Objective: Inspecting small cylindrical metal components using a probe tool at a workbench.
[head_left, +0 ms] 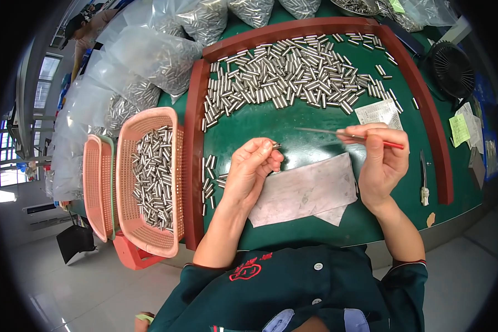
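Between the thumb and fingers of my left hand is a small metal pin, its end poking out past the fingertips. My right hand is closed round a thin tool with a red handle; its slim, slightly blurred shaft points left, a short way above and apart from the pin. Under both hands lies a stained, pale cloth on the green tabletop. Beyond them spreads a large heap of shiny metal pins. Several more pins lie left of my left wrist.
A dark red raised border frames the work area. Left of it stand a pink basket of pins and a narrower pink basket. Clear bags of metal parts line the back left. On the right are a slim tool and a black fan.
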`<state>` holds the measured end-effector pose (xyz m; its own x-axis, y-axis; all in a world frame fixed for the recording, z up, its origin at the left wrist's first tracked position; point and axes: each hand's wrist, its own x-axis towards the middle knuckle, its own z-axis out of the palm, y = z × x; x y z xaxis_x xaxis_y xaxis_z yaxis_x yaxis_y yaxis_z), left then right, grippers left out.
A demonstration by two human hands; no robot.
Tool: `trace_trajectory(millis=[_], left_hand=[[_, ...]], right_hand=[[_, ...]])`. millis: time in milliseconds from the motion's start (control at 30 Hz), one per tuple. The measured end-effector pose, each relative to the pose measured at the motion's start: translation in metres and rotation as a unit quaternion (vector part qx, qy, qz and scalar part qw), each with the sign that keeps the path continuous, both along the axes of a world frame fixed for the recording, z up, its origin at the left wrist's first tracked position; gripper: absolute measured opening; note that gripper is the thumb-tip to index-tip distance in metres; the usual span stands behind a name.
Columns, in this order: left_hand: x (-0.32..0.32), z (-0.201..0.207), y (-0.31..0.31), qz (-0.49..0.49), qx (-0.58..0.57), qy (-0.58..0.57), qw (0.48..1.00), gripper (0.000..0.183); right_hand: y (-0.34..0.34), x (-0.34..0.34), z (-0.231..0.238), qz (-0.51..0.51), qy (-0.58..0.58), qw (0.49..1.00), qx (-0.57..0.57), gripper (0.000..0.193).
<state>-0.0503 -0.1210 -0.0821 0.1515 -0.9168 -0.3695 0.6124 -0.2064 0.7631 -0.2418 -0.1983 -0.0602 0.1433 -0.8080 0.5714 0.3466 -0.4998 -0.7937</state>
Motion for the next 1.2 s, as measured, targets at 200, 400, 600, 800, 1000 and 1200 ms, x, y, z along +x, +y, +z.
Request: trace_trajectory(millis=[200,400,600,800,1000,1200], left_hand=[[-0.001,0.001,0.0,-0.002,0.004,-0.015,1.0,0.013],[0.0,0.001,0.0,-0.008,-0.006,-0.03,0.999,0.012],[-0.004,0.002,0.0,0.001,-0.021,-0.071,0.997,0.009],[-0.006,0.005,-0.001,0.011,-0.032,-0.113,0.993,0.008],[-0.005,0.005,0.0,0.029,-0.037,-0.155,0.987,0.007],[-0.011,0.008,0.002,0.015,-0.07,-0.189,0.979,0.006]], right_hand=[[0.011,0.006,-0.005,0.042,0.024,0.999,-0.009,0.006],[0.011,0.007,-0.006,0.032,0.036,0.999,-0.007,0.006],[0.011,0.007,-0.004,0.004,0.097,0.992,-0.08,0.012],[0.01,0.005,-0.004,-0.027,0.143,0.963,-0.225,0.025],[0.012,0.007,0.004,0.009,0.195,0.943,-0.271,0.021],[0.016,0.001,0.004,-0.046,0.165,0.963,-0.209,0.022]])
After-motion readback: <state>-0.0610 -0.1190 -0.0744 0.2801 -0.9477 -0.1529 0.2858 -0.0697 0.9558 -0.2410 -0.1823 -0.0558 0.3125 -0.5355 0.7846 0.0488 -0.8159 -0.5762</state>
